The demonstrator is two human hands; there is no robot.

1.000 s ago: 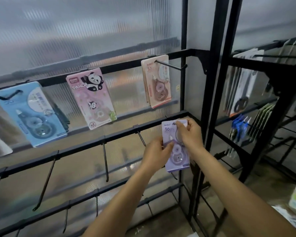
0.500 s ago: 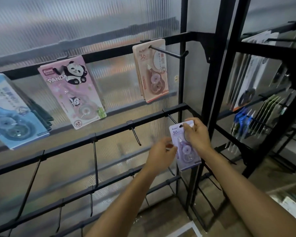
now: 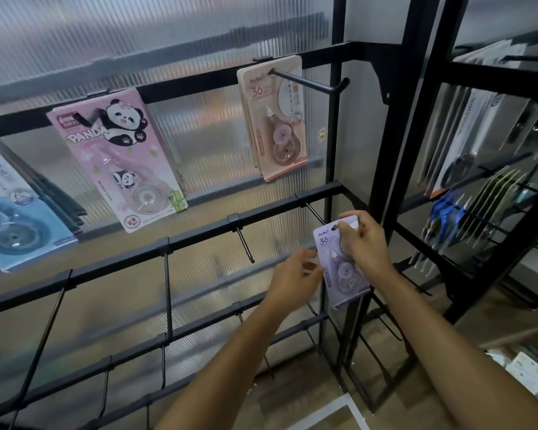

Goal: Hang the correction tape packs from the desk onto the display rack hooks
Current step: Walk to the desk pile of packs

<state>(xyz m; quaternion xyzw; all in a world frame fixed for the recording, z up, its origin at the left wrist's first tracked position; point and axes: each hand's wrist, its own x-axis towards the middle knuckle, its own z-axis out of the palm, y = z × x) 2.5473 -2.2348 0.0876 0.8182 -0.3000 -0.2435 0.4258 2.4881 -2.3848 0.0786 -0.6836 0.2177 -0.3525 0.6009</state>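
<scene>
My right hand (image 3: 365, 243) pinches the top of a purple correction tape pack (image 3: 343, 274), which hangs upright in front of the black rack's middle bar (image 3: 199, 237). The pack's top hole sits at the tip of the rightmost hook (image 3: 314, 212) on that bar; whether the hook is through the hole I cannot tell. My left hand (image 3: 292, 277) is just left of the pack, fingers loosely curled, fingertips near its left edge. On the top bar hang peach packs (image 3: 277, 125), a pink panda pack (image 3: 121, 156) and blue packs (image 3: 13, 218).
A bare hook (image 3: 244, 245) points out from the middle bar left of my hands, with more hooks on the lower bars. A second black rack (image 3: 479, 150) with hung goods stands at the right. Pale packs (image 3: 525, 367) lie at the lower right.
My left hand has let go of the pack's lower part and drawn slightly left. My right hand still holds the pack by the rightmost hook. The view has shifted left and down.
</scene>
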